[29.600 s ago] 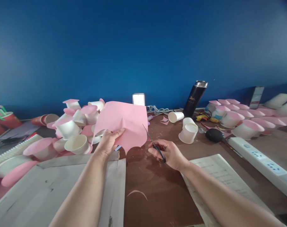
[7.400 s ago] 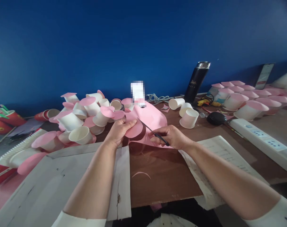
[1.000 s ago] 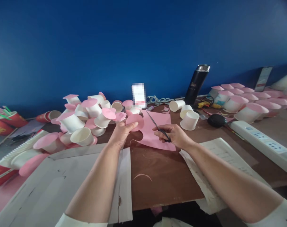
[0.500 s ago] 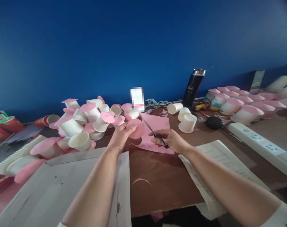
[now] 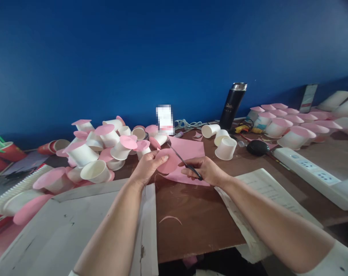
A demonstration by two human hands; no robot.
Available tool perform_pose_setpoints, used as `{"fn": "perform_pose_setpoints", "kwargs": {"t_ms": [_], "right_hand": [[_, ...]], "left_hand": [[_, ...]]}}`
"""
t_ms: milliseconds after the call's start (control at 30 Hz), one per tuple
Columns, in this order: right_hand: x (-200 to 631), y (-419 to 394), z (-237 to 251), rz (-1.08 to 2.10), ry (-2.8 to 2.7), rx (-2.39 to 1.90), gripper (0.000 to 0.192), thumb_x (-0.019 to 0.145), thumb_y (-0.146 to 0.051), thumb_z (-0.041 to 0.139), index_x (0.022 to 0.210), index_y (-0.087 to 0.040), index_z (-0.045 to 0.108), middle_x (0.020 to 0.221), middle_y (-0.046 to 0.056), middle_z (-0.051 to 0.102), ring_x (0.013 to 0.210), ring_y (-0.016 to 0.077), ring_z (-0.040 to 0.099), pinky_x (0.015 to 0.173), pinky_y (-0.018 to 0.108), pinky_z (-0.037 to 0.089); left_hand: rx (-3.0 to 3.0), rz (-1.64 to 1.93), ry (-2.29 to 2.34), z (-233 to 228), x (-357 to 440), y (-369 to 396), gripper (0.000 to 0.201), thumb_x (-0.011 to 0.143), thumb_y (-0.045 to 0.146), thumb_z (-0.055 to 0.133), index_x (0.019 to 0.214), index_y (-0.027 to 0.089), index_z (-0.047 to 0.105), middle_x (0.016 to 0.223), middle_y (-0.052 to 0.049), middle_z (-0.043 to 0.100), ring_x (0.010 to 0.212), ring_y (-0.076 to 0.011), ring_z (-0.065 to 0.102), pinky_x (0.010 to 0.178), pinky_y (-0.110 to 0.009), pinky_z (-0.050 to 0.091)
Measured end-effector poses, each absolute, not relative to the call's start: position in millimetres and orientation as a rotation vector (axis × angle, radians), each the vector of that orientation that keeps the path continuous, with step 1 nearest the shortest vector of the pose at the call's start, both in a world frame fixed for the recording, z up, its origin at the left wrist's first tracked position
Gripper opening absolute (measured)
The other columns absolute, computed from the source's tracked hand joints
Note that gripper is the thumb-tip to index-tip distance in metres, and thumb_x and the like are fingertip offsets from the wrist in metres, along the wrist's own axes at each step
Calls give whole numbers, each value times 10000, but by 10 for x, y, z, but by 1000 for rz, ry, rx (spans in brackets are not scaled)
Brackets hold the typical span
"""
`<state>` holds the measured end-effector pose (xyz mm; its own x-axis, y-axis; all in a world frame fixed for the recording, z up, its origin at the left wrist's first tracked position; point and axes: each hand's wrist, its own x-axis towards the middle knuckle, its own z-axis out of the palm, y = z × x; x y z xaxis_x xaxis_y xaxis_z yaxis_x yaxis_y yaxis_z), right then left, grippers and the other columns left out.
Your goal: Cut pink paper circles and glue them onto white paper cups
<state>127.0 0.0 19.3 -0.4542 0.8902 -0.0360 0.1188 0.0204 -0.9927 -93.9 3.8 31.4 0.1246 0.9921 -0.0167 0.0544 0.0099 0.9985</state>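
Setting: deep blue wall behind a brown worktable [image 5: 196, 214].
Left hand [image 5: 146, 168]: fingers grasp a pink paper disc [image 5: 167, 161], lifted just above the table at centre.
Right hand [image 5: 206, 171]: clenched on scissors [image 5: 185, 165], blades pointing to 11 o'clock, beside the disc.
Pink sheet [image 5: 188, 151]: flat under both hands.
Heap, 9 o'clock: pink-capped white cups [image 5: 105, 149].
Plain cups [image 5: 225, 147]: 2 o'clock.
Step, judged: disc appears cut free; trimming the edge looks next, needing steady turning.

Both forearms are bare from wrist to elbow, with white fabric sleeves pushed up near the elbows, the right white sleeve [image 5: 331, 262] showing a few tiny dark specks, and no rings or watch are visible.
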Motion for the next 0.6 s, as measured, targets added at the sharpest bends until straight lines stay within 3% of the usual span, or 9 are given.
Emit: {"fn": "perform_pose_setpoints", "kwargs": {"t_ms": [600], "right_hand": [[1297, 27, 152, 1525, -1657, -1005, 549, 627, -493, 792, 1008, -104, 730, 577, -13, 522, 517, 91, 444, 505, 266, 385]], "left_hand": [[1248, 1061, 1114, 322, -967, 37, 418, 707, 410, 749, 1021, 139, 701, 1010, -103, 713, 946, -264, 643, 886, -396, 460]]}}
